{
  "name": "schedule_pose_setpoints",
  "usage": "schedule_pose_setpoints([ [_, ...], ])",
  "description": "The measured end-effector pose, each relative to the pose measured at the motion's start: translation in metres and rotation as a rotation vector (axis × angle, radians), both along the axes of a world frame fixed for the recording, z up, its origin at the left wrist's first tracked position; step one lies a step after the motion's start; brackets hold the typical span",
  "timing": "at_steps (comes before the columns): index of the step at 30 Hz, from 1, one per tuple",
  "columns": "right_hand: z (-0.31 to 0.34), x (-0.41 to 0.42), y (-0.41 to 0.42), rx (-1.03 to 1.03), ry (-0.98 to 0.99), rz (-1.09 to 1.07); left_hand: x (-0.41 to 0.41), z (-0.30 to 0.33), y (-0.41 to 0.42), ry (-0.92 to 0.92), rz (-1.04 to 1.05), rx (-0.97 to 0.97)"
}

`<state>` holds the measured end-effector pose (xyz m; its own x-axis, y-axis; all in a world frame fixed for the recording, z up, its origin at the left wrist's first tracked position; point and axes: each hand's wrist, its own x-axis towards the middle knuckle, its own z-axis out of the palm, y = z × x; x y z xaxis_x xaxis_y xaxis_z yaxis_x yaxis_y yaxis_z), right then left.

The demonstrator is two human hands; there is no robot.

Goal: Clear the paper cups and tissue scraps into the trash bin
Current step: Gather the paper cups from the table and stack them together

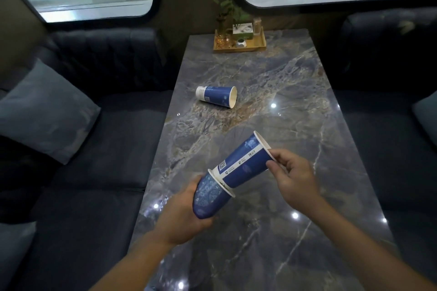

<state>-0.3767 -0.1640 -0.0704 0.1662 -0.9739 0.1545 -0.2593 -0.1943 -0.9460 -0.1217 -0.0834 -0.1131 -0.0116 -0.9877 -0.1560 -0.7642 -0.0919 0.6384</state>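
Observation:
Two blue paper cups are held tilted above the near part of the marble table (272,73). My left hand (182,215) grips the lower cup (208,198) around its base. The upper cup (246,163) has its bottom pushed into the lower cup's mouth, and my right hand (293,172) pinches its white rim. A third blue paper cup (216,96) lies on its side in the middle of the table, mouth pointing right. No tissue scraps or trash bin are in view.
A wooden tray (238,47) with a small plant, a box and a little jar stands at the table's far end. Dark sofas (94,149) with grey cushions flank the table on both sides. Windows run along the back wall.

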Motion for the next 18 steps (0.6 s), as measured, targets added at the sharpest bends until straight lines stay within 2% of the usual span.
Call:
schedule_pose_setpoints([
  [13,-0.011,0.014,0.011,0.090,-0.086,0.037,-0.013,0.008,0.001,-0.005,-0.057,-0.129],
  [18,-0.013,0.021,0.019,0.136,-0.127,0.056,-0.017,0.001,0.002,-0.077,-0.056,-0.122],
])
